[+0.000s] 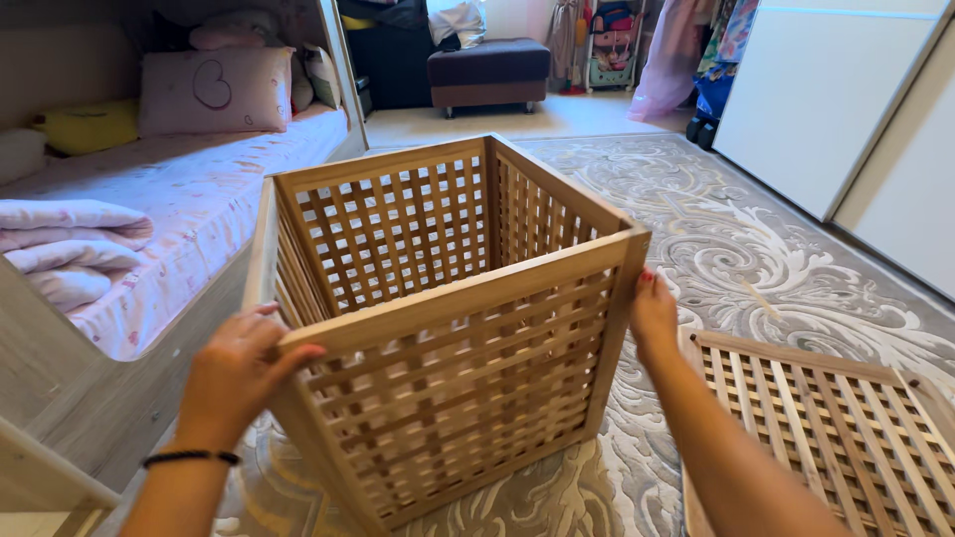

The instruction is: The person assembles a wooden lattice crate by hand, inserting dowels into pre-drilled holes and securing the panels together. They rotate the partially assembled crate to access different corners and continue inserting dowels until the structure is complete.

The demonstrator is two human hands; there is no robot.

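Observation:
A square wooden lattice crate with an open top stands tilted on the patterned rug. My left hand grips its near left corner, fingers over the top rail. On the crate's right side, my right hand presses flat against the near right corner post. A flat wooden lattice lid lies on the rug just right of my right forearm.
A bed with a pink sheet, pillows and a folded blanket runs along the left, close to the crate. A grey swirl-patterned rug covers the floor. White sliding wardrobe doors stand at right. A dark ottoman sits at the back.

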